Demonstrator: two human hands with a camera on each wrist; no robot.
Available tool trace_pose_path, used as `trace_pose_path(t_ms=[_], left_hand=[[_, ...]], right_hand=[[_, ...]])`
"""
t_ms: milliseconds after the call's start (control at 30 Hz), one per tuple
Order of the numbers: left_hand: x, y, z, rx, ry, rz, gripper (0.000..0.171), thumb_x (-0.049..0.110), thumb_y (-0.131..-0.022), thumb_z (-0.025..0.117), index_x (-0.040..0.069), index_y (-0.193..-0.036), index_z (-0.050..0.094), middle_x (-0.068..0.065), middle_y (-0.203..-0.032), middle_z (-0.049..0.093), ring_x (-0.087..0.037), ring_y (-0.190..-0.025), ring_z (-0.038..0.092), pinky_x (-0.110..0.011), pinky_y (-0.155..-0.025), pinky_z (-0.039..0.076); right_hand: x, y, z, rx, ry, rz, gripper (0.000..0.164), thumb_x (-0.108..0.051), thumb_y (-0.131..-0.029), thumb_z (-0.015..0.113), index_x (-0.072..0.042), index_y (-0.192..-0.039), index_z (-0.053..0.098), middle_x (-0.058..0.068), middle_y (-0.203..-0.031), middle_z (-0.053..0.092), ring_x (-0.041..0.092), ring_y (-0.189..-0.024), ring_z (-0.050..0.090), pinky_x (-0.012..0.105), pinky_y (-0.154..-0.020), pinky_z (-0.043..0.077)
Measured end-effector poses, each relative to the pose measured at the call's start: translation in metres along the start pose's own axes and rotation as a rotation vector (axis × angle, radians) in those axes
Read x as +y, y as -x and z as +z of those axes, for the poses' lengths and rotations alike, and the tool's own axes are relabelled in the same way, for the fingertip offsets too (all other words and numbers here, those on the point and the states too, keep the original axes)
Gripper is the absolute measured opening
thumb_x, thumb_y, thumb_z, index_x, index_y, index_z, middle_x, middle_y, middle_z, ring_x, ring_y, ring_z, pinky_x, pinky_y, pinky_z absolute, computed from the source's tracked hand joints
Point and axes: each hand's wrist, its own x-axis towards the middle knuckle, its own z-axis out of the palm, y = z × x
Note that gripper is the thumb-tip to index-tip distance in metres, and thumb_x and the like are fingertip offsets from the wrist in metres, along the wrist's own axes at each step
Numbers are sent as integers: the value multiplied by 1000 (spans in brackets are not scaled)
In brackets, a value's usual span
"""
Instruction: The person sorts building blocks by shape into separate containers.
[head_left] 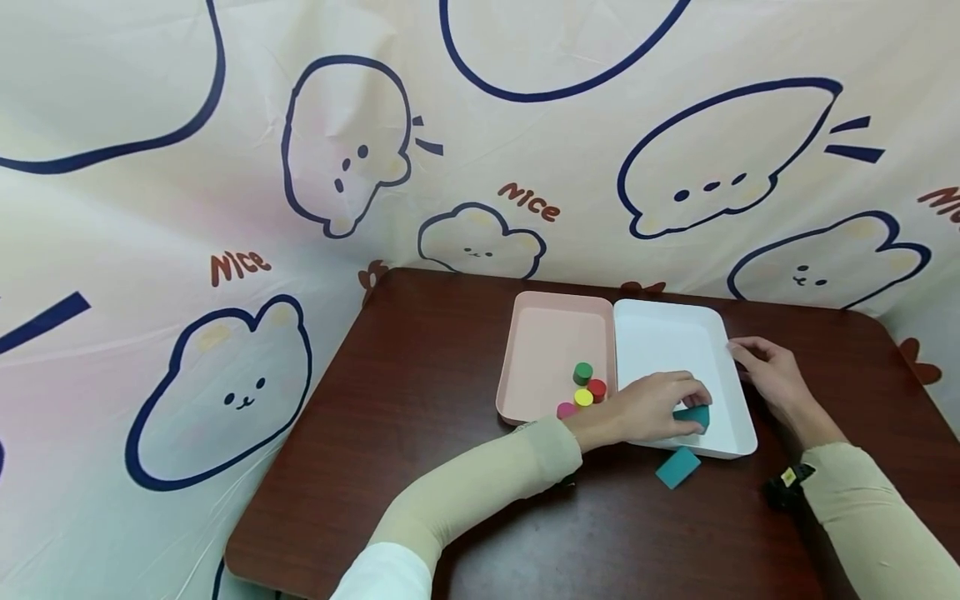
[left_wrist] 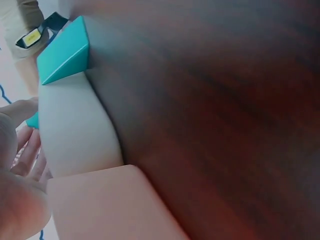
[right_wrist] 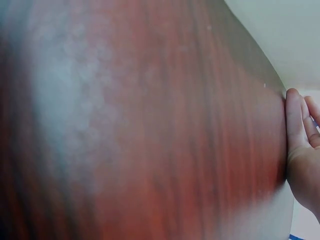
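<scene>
My left hand (head_left: 658,406) reaches over the near part of the white tray (head_left: 671,333) and grips a teal block (head_left: 699,416) between thumb and fingers. In the left wrist view, only a small bit of that block shows beyond the thumb. A second teal block (head_left: 678,468), wedge-shaped in the left wrist view, lies on the table just outside the tray's near edge. My right hand (head_left: 776,382) touches the tray's right side. Its thumb looks straight in the right wrist view, with the other fingers loosely bent behind it.
Left of the white tray, a pink tray (head_left: 555,321) stands against it. Inside are a green cylinder (head_left: 582,373), a red one (head_left: 597,389), a yellow one (head_left: 583,398) and a magenta one (head_left: 566,410). All rests on a dark brown table (head_left: 420,367) before a printed curtain.
</scene>
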Motion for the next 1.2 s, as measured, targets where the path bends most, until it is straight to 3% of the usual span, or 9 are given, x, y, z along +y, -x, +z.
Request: trace_pose_path(t_ms=[400,933,1200], left_hand=[[-10,3,8,-11,-14,-35,41,37,-99,77,20,-136,68,13,-124,63,9,-108,57,-1,-92,41],[-7,26,1,-52,5,-20,44,42,-99,76,21,-138,68,14,-127,63,7,-112,58,-3,-94,43],[-6,34,-1,-22,-21,7,44,41,-100,75,19,-137,69,12,-128,64,3,-110,58,-3,-92,43]], right_hand=[[-4,1,1,3,3,1,56,-49,-109,56,-1,-138,57,8,-132,54,-3,-92,61,16,-75,59],[-4,0,2,2,28,22,63,-49,-109,53,4,-145,53,14,-138,52,-5,-93,59,14,-75,58],[-4,0,2,11,35,32,64,-50,-109,53,3,-146,53,11,-138,52,-2,-95,59,14,-75,58]])
